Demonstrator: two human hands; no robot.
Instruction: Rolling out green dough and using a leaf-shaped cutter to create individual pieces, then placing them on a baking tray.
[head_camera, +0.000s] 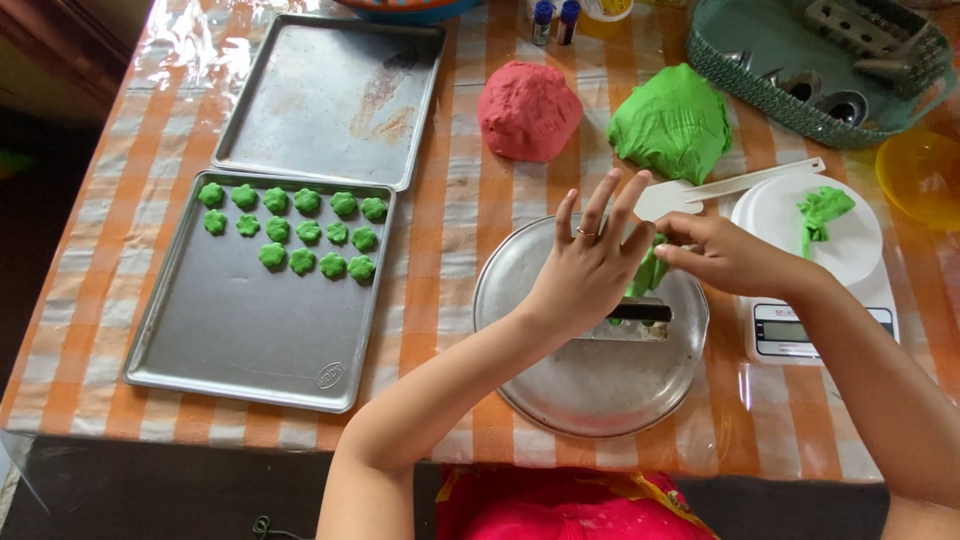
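A: What did the surface look like?

B: The table (440, 230) was covered with an orange and white checked cloth under a clear plastic sheet. On the left, the room was dark and I could not make out the floor. Two metal baking trays lay on the table: the empty tray (335, 95) farther away, and the near tray (240, 330) with small green flower-shaped dough pieces (295, 228) in three rows at its far end. A round metal plate (590, 385) lay in front of the person.

A: And the hands?

B: The left hand (590, 265) was over the plate, fingers spread apart and holding nothing. The right hand (725, 255) had its fingertips pinched together on a piece of green dough (650, 272), which was above the plate, between both hands.

A: What else was there?

B: A red dough ball (528, 110) and a big green dough lump (672, 122) lay beyond the plate. A white kitchen scale (810, 290) carried a small green scrap (822, 212), with a white spatula (720, 190) just beside it.

A: What was hard to see?

B: A metal tool with a black handle (635, 318) was partly hidden under the left hand. The green basket (790, 105), the yellow bowl (920, 175) and two small bottles (555, 22) were cut off by the edges.
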